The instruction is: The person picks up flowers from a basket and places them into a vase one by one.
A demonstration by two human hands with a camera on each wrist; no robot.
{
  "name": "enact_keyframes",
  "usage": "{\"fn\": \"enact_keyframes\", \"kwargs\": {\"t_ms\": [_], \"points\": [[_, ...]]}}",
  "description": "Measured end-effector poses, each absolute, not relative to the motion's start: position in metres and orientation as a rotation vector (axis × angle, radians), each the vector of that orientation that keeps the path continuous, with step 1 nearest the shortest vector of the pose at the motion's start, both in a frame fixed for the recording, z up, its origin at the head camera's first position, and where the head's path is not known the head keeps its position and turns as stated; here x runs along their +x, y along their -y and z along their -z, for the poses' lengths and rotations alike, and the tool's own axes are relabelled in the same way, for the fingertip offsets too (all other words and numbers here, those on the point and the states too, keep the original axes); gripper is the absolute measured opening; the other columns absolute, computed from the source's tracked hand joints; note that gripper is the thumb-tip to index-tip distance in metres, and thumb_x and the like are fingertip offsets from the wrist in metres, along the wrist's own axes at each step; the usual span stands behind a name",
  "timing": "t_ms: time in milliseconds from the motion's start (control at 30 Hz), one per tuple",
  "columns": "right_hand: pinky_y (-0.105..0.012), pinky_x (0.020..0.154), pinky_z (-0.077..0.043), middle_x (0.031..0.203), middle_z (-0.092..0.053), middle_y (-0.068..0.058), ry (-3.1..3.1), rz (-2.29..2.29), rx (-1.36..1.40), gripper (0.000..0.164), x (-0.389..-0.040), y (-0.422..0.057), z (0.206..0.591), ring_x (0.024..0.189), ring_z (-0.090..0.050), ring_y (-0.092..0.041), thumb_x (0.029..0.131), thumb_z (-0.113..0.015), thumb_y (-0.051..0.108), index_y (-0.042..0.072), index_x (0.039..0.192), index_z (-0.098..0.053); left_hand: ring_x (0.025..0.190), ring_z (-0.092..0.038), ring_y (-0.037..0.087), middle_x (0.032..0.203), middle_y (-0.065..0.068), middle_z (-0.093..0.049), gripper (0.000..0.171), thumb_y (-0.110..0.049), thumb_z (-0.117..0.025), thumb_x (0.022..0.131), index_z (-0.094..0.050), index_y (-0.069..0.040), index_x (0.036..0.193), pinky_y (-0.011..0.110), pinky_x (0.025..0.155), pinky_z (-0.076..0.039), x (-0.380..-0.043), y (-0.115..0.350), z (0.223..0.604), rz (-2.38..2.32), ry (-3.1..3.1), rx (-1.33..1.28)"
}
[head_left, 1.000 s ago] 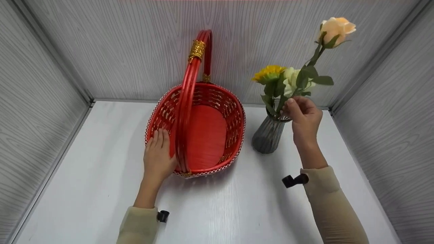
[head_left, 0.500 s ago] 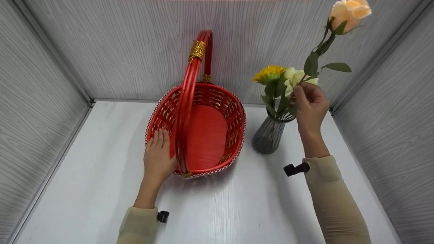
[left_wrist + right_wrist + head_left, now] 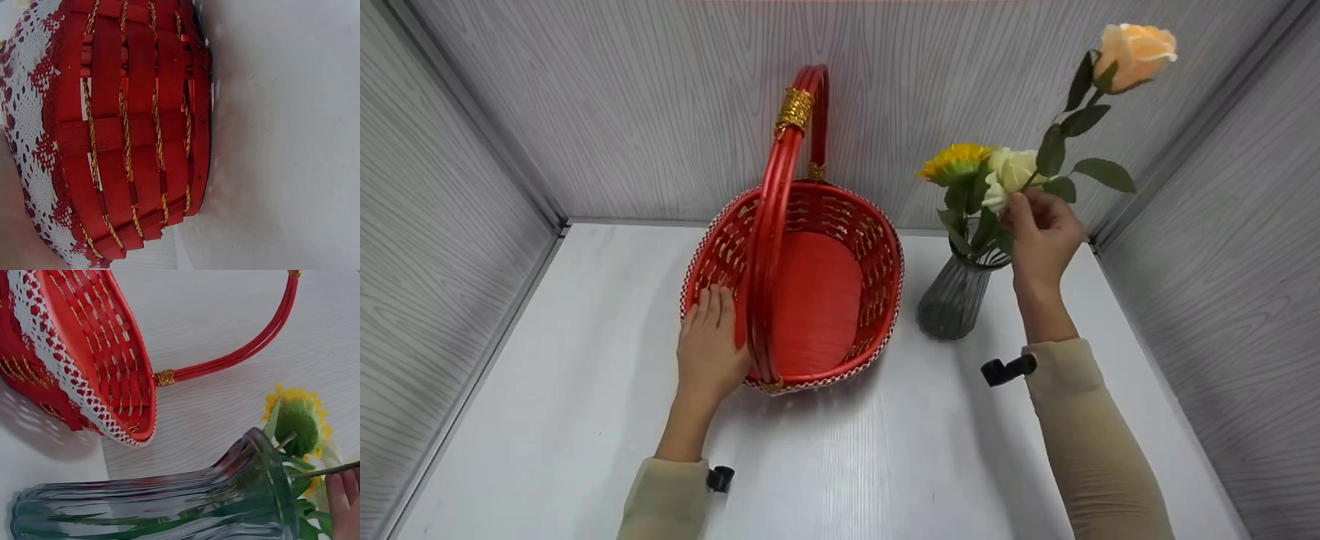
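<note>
My right hand (image 3: 1044, 236) pinches the thin stem of a peach rose (image 3: 1134, 58), its bloom up and to the right. In the right wrist view the stem (image 3: 323, 471) runs from the fingertips to the mouth of the ribbed grey glass vase (image 3: 247, 478). A yellow sunflower (image 3: 956, 163) and a cream flower (image 3: 1011, 174) stand in that vase. My left hand (image 3: 710, 345) rests over the left rim of a red woven basket (image 3: 819, 300), fingers straight along its inner wall. White lace trim (image 3: 34, 112) edges the basket in the left wrist view.
The basket's tall red handle (image 3: 769, 262), bound with gold, arches over its middle. Grey wood-grain panels (image 3: 660, 112) enclose the white table (image 3: 840, 465) at the back and both sides. The vase stands close to the basket's right.
My right hand has risen and shifted right with the peach rose, then dipped slightly in the last half second. The left hand, basket and vase stay where they were.
</note>
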State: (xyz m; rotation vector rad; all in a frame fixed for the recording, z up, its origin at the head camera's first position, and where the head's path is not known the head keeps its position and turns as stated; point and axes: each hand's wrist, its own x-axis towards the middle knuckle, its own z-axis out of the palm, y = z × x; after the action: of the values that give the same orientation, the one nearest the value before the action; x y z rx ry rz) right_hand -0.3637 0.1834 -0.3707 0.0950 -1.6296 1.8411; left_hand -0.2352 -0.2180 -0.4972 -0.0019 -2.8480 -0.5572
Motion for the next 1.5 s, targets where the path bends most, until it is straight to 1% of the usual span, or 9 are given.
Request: {"fn": "enact_keyframes", "kwargs": {"t_ms": [433, 633, 767, 933, 1100, 1200, 1333, 1433, 1500], "points": [[-0.023, 0.064, -0.057, 0.08, -0.069, -0.005, 2.008, -1.768, -0.018, 0.017, -0.371, -0.193, 0.378, 0.07, -0.066, -0.017, 0.086, -0.078, 0.017, 0.002, 0.095, -0.075, 0.152, -0.02, 0.037, 0.16, 0.025, -0.026, 0.081, -0.049, -0.044, 0.097, -0.024, 0.005, 0.155, 0.049, 0.124, -0.012, -0.234, 0.218, 0.498, 0.555, 2.837, -0.019], [-0.022, 0.062, -0.057, 0.077, -0.072, -0.006, 2.255, -1.553, 0.066, 0.019, -0.368, -0.196, 0.376, 0.067, -0.068, -0.019, 0.088, -0.074, 0.016, -0.001, 0.094, -0.076, 0.15, -0.024, 0.038, 0.159, 0.026, -0.029, 0.077, -0.041, -0.048, 0.095, -0.029, 0.006, 0.153, 0.05, 0.124, -0.014, -0.235, 0.217, 0.499, 0.543, 2.819, -0.017], [-0.023, 0.062, -0.057, 0.079, -0.072, -0.008, 2.329, -1.473, 0.123, 0.02, -0.367, -0.195, 0.376, 0.067, -0.069, -0.021, 0.089, -0.072, 0.017, -0.002, 0.096, -0.077, 0.151, -0.022, 0.038, 0.159, 0.025, -0.028, 0.077, -0.039, -0.048, 0.095, -0.027, 0.006, 0.154, 0.05, 0.124, -0.013, -0.235, 0.217, 0.499, 0.53, 2.834, -0.012], [-0.022, 0.063, -0.058, 0.081, -0.073, -0.008, 2.343, -1.484, 0.178, 0.024, -0.366, -0.193, 0.376, 0.068, -0.069, -0.018, 0.09, -0.072, 0.024, 0.001, 0.095, -0.078, 0.152, -0.02, 0.037, 0.159, 0.025, -0.028, 0.076, -0.038, -0.048, 0.095, -0.027, 0.006, 0.154, 0.05, 0.124, -0.013, -0.234, 0.217, 0.498, 0.535, 2.842, -0.006], [-0.02, 0.065, -0.057, 0.082, -0.073, -0.004, 2.475, -1.394, 0.204, 0.026, -0.365, -0.195, 0.372, 0.071, -0.069, -0.013, 0.091, -0.071, 0.029, 0.004, 0.095, -0.078, 0.152, -0.019, 0.037, 0.16, 0.025, -0.027, 0.076, -0.039, -0.047, 0.096, -0.027, 0.006, 0.154, 0.05, 0.124, -0.012, -0.235, 0.217, 0.497, 0.543, 2.838, -0.013], [-0.021, 0.064, -0.055, 0.079, -0.073, 0.0, 2.608, -1.255, 0.203, 0.024, -0.364, -0.197, 0.366, 0.07, -0.068, -0.01, 0.091, -0.07, 0.03, 0.008, 0.091, -0.079, 0.152, -0.019, 0.038, 0.16, 0.025, -0.026, 0.077, -0.04, -0.047, 0.096, -0.026, 0.005, 0.154, 0.051, 0.124, -0.012, -0.235, 0.218, 0.496, 0.539, 2.847, -0.012], [-0.024, 0.057, -0.047, 0.067, -0.069, 0.004, 2.744, -1.018, 0.198, 0.023, -0.36, -0.2, 0.354, 0.064, -0.06, -0.01, 0.089, -0.069, 0.03, 0.012, 0.076, -0.079, 0.152, -0.019, 0.038, 0.16, 0.025, -0.026, 0.078, -0.042, -0.046, 0.096, -0.025, 0.005, 0.155, 0.05, 0.124, -0.011, -0.235, 0.218, 0.497, 0.541, 2.851, -0.014], [-0.026, 0.051, -0.042, 0.06, -0.065, 0.003, 2.785, -0.972, 0.185, 0.024, -0.355, -0.202, 0.347, 0.059, -0.055, -0.013, 0.086, -0.069, 0.024, 0.01, 0.068, -0.076, 0.152, -0.019, 0.038, 0.16, 0.025, -0.026, 0.079, -0.044, -0.045, 0.097, -0.024, 0.005, 0.155, 0.05, 0.124, -0.011, -0.235, 0.218, 0.497, 0.544, 2.852, -0.016], [-0.025, 0.05, -0.044, 0.061, -0.067, 0.002, 2.799, -0.984, 0.178, 0.021, -0.351, -0.203, 0.345, 0.058, -0.057, -0.012, 0.085, -0.067, 0.02, 0.008, 0.07, -0.076, 0.152, -0.019, 0.038, 0.16, 0.025, -0.026, 0.079, -0.044, -0.045, 0.096, -0.025, 0.005, 0.155, 0.05, 0.124, -0.011, -0.234, 0.218, 0.497, 0.544, 2.85, -0.01]]}}
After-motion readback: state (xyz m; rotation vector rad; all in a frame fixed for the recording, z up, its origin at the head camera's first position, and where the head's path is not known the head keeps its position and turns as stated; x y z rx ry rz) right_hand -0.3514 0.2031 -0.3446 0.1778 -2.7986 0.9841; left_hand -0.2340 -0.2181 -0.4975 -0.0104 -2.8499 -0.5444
